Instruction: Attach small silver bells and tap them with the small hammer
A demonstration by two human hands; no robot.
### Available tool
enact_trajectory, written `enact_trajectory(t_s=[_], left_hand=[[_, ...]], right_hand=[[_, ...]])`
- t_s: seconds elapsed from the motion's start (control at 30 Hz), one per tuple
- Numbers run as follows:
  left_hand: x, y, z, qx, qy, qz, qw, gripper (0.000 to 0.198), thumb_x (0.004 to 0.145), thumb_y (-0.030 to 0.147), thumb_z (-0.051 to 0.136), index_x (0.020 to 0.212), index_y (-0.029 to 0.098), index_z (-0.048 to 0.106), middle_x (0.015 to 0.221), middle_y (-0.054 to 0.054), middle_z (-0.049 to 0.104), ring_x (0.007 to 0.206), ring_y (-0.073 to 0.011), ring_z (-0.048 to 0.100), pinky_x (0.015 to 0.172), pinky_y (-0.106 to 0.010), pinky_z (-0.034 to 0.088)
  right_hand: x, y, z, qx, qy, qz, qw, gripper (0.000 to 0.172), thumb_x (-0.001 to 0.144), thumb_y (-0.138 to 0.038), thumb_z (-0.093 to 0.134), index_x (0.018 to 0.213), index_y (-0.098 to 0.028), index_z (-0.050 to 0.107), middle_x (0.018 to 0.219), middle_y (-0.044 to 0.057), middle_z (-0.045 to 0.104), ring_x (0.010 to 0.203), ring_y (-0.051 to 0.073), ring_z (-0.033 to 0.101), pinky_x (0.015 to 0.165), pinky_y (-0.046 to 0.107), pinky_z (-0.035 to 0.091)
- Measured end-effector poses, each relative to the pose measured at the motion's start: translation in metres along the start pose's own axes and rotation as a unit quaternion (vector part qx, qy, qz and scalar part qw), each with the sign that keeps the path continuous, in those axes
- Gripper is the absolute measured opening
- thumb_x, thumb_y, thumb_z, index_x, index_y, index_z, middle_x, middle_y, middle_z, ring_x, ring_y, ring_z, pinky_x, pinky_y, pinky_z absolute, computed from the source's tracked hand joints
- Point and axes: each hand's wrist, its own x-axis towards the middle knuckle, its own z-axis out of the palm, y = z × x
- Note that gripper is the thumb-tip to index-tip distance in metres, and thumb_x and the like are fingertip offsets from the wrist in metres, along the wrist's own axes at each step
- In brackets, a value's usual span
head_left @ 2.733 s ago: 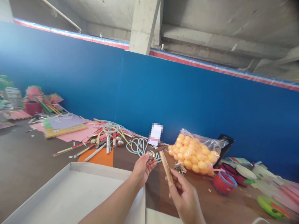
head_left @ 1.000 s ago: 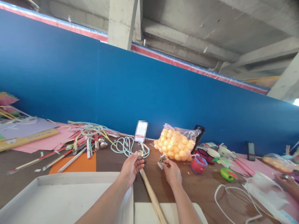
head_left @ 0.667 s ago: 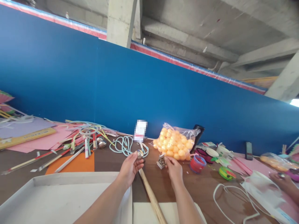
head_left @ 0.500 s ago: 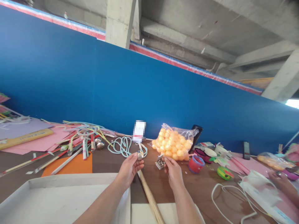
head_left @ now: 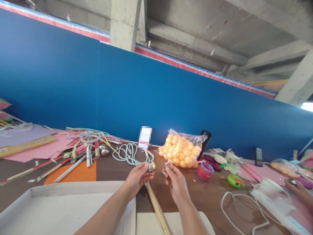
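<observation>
Head: left hand [head_left: 137, 179] pinches silver ball [head_left: 152, 167], right hand [head_left: 176, 182] small piece [head_left: 166, 164]; stick [head_left: 156, 206] points away, slightly left.

Ball [head_left: 152, 167], silver; stick [head_left: 156, 205], pale tan; tray [head_left: 80, 184], white; surface [head_left: 202, 197], brown. Bagged balls [head_left: 181, 153], orange; tub [head_left: 203, 174], red with a blue-violet rim; sheet [head_left: 85, 175], orange; cord [head_left: 128, 153], pale blue. Panel [head_left: 171, 101], plain blue; banner [head_left: 195, 70], striped blue, white and red.

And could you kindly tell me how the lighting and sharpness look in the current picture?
In the head view, highlights glint on the bag of orange balls and the silvery ball in the left hand; in the same head view, the white rectangle is pixelated, and the small piece in the right hand is too soft to identify.
</observation>
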Motion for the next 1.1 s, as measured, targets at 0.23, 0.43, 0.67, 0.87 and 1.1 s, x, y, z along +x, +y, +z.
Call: enact_trajectory(t_s=[0.23,0.43,0.67,0.87,1.1], left_hand=[[-0.006,-0.006,0.005,-0.026,-0.053,-0.030,0.998,0.023,0.077,0.029,0.060,0.092,0.012,0.061,0.091,-0.009,0.064,0.075,-0.0131,0.063,0.071,-0.024,0.052],[-0.007,-0.010,0.007,-0.048,-0.043,-0.061,0.996,0.023,0.077,0.029,0.060,0.093,0.012,0.061,0.088,-0.008,0.064,0.073,-0.0126,0.063,0.065,-0.022,0.052],[-0.005,-0.011,0.005,-0.057,-0.024,-0.069,0.996,0.023,0.075,0.029,0.062,0.092,0.013,0.061,0.084,-0.006,0.064,0.070,-0.0119,0.062,0.061,-0.021,0.052],[-0.004,-0.012,0.005,-0.062,-0.014,-0.074,0.995,0.023,0.074,0.029,0.063,0.092,0.013,0.061,0.082,-0.005,0.064,0.071,-0.0125,0.062,0.062,-0.022,0.051],[-0.004,-0.012,0.006,-0.064,-0.017,-0.077,0.995,0.022,0.075,0.029,0.061,0.089,0.012,0.061,0.082,-0.006,0.064,0.070,-0.0119,0.062,0.062,-0.021,0.051]], right_hand=[[-0.006,-0.007,0.009,0.098,-0.023,0.065,0.993,0.015,0.070,-0.027,0.069,0.079,-0.017,0.063,0.075,0.000,0.061,0.057,0.005,0.050,0.043,0.011,0.042],[-0.009,-0.008,0.010,0.106,-0.030,0.072,0.991,0.018,0.068,-0.025,0.072,0.082,-0.017,0.064,0.080,0.001,0.062,0.061,0.006,0.053,0.041,0.010,0.041],[-0.009,-0.008,0.009,0.116,-0.047,0.079,0.989,0.021,0.070,-0.024,0.070,0.088,-0.017,0.066,0.082,0.001,0.060,0.065,0.006,0.053,0.045,0.011,0.043],[-0.010,-0.008,0.012,0.088,-0.053,0.073,0.992,0.018,0.071,-0.029,0.069,0.083,-0.016,0.065,0.074,-0.001,0.055,0.057,0.005,0.048,0.041,0.011,0.040],[-0.011,-0.006,0.013,0.088,-0.065,0.063,0.992,0.015,0.072,-0.029,0.068,0.076,-0.016,0.062,0.070,-0.002,0.053,0.054,0.005,0.044,0.040,0.012,0.038]])
